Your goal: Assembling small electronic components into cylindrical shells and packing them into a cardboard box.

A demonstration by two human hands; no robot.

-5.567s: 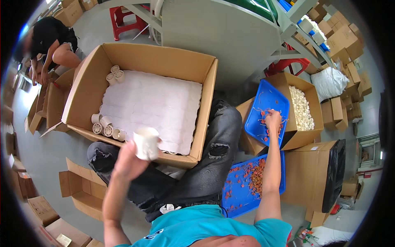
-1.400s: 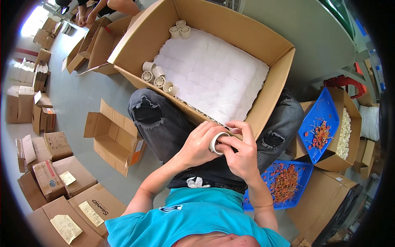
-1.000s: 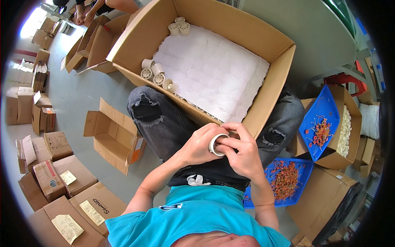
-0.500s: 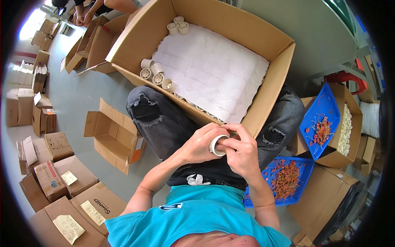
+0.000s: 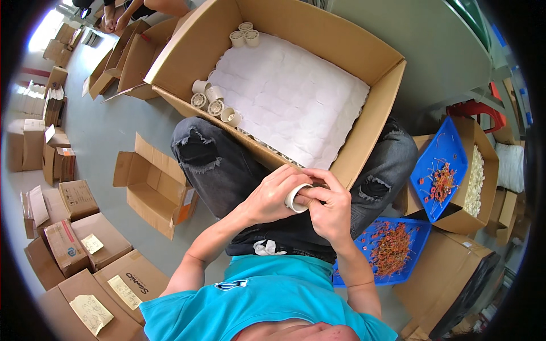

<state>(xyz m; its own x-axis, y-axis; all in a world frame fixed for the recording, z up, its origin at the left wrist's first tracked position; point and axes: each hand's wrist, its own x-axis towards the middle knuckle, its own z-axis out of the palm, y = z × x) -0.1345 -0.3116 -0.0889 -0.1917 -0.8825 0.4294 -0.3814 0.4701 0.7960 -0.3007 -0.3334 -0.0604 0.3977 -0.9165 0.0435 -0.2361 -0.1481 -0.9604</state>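
A short white plastic cup with a round open mouth is held over my lap, tilted toward me. My left hand wraps its fingers round the cup's side. My right hand is closed at the mouth, thumb and fingertips reaching into the opening; whatever they pinch inside is hidden. Just beyond both hands stands a large open carton, resting against my legs. A white sheet covers most of its inside, and several similar white cups lie at its left edge, with three more cups at the far corner.
To my right, one blue tray and a tilted blue tray hold small red parts with wires. A carton of small cream pieces stands beside them. An open carton sits at left; another person's hands show at far left.
The whole view has shifted slightly. Both hands keep the cup at nearly the same place, and the right fingers stay at its mouth with only a small movement.
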